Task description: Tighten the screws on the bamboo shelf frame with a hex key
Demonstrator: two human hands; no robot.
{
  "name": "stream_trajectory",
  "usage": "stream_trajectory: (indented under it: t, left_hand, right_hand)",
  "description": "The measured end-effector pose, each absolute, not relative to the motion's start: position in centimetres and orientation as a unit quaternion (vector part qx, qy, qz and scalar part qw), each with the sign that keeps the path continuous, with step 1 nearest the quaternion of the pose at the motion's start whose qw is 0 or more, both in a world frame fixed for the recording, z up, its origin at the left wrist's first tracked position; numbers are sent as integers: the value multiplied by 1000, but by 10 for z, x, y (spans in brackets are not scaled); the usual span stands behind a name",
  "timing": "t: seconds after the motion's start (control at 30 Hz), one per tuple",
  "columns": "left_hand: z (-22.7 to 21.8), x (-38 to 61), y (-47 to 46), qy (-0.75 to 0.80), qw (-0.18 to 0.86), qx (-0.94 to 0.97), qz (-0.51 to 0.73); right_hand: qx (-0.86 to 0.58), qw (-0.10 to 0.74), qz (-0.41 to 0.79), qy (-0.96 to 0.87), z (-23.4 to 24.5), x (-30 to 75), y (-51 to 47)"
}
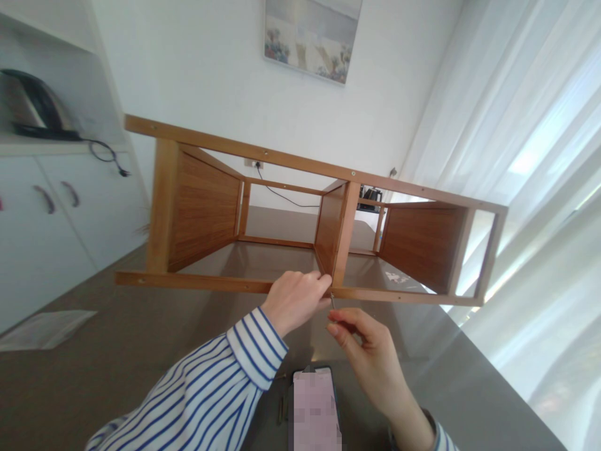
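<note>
A wooden shelf frame lies on its side across the table, with its shelf panels standing upright. My left hand is closed round the near lower rail, right beside the middle panel. Just to its right, my right hand pinches a thin metal rod between thumb and fingertips. The rod's upper end meets the rail at the joint with the middle panel. I cannot tell whether it is a screw or a hex key.
A phone lies on the table in front of me, with small metal pieces beside it. A clear plastic bag is at the left. An electric kettle stands on a counter; curtains hang at the right.
</note>
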State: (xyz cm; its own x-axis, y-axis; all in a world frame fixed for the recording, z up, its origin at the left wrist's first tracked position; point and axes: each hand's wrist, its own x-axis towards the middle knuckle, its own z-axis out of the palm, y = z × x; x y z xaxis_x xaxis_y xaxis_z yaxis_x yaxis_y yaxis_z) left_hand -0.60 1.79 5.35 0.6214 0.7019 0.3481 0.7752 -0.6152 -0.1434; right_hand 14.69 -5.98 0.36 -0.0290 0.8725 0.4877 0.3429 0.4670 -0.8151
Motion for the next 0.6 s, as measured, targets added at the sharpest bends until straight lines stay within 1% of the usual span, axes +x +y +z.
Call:
stream_trajectory:
  t: [0.1, 0.3, 0.4, 0.6]
  left_hand:
    - [53, -6, 18, -416, 145, -888, -130]
    - [52, -6, 18, -416, 148, -888, -131]
    - [53, -6, 18, -417, 147, -887, -131]
    - [55, -5, 17, -421, 140, -888, -124]
  right_hand:
    - [-432, 539, 169, -704, 5, 147, -59]
    - [-454, 537, 141, -697, 5, 146, -61]
    - [-472, 542, 152, -678, 1, 146, -60]
    - [-463, 579, 229, -631, -4, 143, -60]
